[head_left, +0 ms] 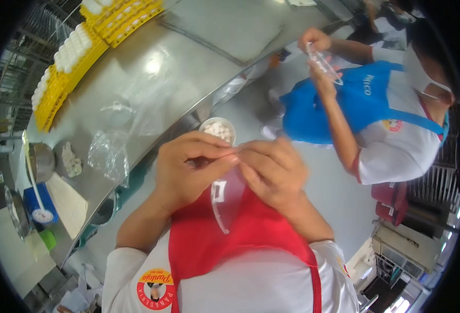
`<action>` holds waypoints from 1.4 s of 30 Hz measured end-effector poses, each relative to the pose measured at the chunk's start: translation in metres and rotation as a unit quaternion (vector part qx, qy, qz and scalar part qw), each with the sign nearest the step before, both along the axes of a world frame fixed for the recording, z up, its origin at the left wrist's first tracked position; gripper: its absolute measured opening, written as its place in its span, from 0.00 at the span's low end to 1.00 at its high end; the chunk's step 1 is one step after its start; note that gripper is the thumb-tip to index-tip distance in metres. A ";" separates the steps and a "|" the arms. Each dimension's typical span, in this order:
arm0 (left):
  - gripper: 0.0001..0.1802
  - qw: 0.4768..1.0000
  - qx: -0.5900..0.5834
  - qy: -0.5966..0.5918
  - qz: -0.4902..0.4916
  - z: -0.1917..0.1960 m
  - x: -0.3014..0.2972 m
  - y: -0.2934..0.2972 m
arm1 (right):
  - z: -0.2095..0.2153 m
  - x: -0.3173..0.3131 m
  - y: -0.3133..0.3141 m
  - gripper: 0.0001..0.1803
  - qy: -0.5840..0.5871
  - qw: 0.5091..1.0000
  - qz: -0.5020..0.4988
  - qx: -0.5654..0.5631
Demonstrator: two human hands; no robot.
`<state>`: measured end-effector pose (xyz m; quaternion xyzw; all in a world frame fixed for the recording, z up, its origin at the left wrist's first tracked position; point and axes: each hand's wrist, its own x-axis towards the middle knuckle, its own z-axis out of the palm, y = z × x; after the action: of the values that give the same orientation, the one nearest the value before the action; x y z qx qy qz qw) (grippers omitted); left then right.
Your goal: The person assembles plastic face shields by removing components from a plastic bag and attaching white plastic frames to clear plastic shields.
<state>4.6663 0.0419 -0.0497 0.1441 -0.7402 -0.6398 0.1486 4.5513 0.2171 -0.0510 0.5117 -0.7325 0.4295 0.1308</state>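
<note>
In front of my red apron (pixel 245 219), both hands are raised close together with their fingertips pinched. My left hand (pixel 185 167) and my right hand (pixel 277 175) meet at the upper end of a clear plastic bag (pixel 235 190). The bag hangs below the fingers and bears a white printed patch and a curved white strip. Its gripped edge is mostly hidden by my fingers. Just beyond my left fingertips is a white bowl (pixel 232 127) of small pale chunks, partly covered by the hand.
Along the left runs a steel table (pixel 162 88) with crumpled clear plastic (pixel 107 156), yellow egg trays (pixel 78 78), a metal bowl (pixel 43 161) and a blue packet (pixel 38 201). At the right, a co-worker in a blue apron (pixel 308 112) handles a clear plastic item (pixel 324 65).
</note>
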 end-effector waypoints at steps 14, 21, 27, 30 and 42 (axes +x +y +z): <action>0.08 0.996 0.093 -0.003 -0.004 -0.011 -0.008 -0.007 | 0.010 -0.018 -0.021 0.11 -0.096 0.994 0.045 -0.018; 0.07 0.999 0.010 0.053 0.004 -0.019 -0.014 -0.003 | 0.005 -0.013 -0.019 0.09 -0.148 0.988 0.039 0.000; 0.08 0.997 -0.077 0.012 -0.016 -0.010 -0.017 -0.004 | 0.003 -0.018 -0.017 0.09 -0.099 0.992 0.073 -0.012; 0.08 0.992 -0.124 0.005 -0.031 -0.009 -0.017 -0.007 | -0.001 -0.015 -0.019 0.08 -0.112 0.990 0.078 -0.015; 0.10 0.965 -0.249 -0.035 -0.079 -0.014 -0.009 -0.015 | -0.006 -0.003 -0.023 0.11 -0.128 0.988 0.077 0.026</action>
<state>4.6568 0.0266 -0.0632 0.0660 -0.8900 -0.4392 0.1029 4.5480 0.1943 -0.0570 0.5110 -0.7124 0.4810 -0.0113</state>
